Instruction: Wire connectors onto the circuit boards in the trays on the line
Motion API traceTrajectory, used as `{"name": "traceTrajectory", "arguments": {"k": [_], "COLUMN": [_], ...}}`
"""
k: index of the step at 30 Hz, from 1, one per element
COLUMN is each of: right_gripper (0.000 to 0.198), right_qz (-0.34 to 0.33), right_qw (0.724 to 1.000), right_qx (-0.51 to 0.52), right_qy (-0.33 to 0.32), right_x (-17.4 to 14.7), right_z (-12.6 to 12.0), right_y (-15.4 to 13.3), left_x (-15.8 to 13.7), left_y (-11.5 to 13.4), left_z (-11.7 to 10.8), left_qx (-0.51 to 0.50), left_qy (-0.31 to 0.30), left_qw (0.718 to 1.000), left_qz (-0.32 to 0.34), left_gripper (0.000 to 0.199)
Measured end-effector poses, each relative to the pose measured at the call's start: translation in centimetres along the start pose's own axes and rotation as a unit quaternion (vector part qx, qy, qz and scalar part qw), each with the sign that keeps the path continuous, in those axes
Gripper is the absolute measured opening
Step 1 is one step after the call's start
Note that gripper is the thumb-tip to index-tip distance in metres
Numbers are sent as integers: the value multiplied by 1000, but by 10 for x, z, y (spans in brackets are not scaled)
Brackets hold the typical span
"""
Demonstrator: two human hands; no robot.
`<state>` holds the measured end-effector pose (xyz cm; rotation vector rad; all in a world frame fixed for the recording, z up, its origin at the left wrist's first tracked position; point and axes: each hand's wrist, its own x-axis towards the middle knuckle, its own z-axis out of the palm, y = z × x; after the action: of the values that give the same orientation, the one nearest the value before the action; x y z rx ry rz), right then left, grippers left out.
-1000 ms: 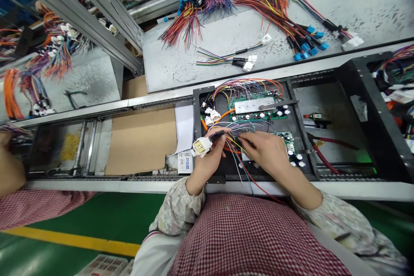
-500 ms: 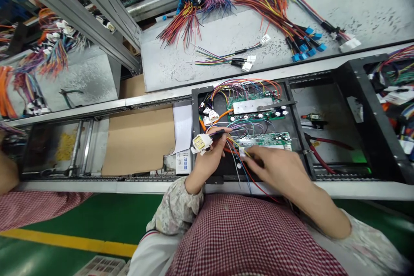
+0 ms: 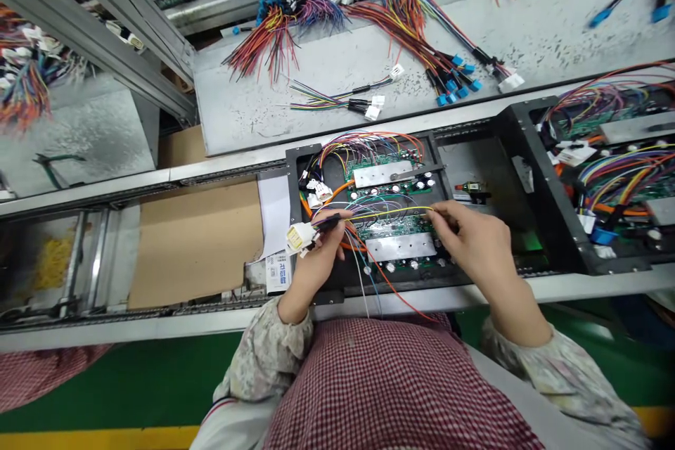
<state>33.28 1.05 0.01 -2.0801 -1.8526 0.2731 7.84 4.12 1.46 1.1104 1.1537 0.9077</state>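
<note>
My left hand [image 3: 315,261] is closed round a wire harness, holding it by the black sleeve [image 3: 330,222] just behind its white connector [image 3: 299,238]. From there a yellow wire [image 3: 390,212] runs taut to the right, where the fingertips of my right hand [image 3: 467,239] pinch its end. White, blue and red wires [image 3: 393,290] of the harness hang loose towards me. Below the hands lies a black tray [image 3: 337,286] with an upper circuit board [image 3: 382,172] and a lower circuit board [image 3: 401,246], each with a metal plate. The upper board's wires end in white connectors [image 3: 319,193] at the left.
The tray sits on a conveyor rail [image 3: 221,323]. Left of it lie brown cardboard [image 3: 197,242] and a small white-blue box [image 3: 278,273]. A second wired tray [image 3: 601,183] stands at the right. Beyond the rail, a metal shelf [image 3: 253,123] bears wire bundles [image 3: 390,14].
My right hand has drawn the yellow wire out to the right and slightly up, so it is now stretched between both hands. The left hand still holds the harness. The view has shifted right.
</note>
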Motion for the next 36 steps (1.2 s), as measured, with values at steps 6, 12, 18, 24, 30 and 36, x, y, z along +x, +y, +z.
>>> {"name": "traceTrajectory", "arguments": {"k": [6, 12, 18, 24, 30, 36], "right_gripper": [39, 41, 38, 33, 31, 13], "right_qz": [1, -7, -11, -23, -33, -103], "right_qw": [1000, 999, 1000, 998, 998, 977], "right_qx": [20, 35, 27, 45, 41, 37], "right_qy": [3, -3, -5, -21, 18, -181], "right_x": [0, 1, 3, 5, -3, -54], "right_z": [-1, -1, -2, 1, -22, -19], "right_y": [2, 2, 4, 3, -5, -44], "left_x": [0, -1, -2, -1, 0, 4], "left_y": [0, 4, 5, 3, 5, -2], "left_z": [0, 2, 3, 1, -4, -8], "left_qx": [7, 7, 9, 18, 50, 58], "left_qy": [-1, 3, 11, 7, 19, 28], "left_qw": [1000, 1000, 1000, 1000, 998, 998], "left_qz": [-6, -11, -4, -8, 12, 19], "left_gripper": [19, 19, 19, 20, 24, 27]}}
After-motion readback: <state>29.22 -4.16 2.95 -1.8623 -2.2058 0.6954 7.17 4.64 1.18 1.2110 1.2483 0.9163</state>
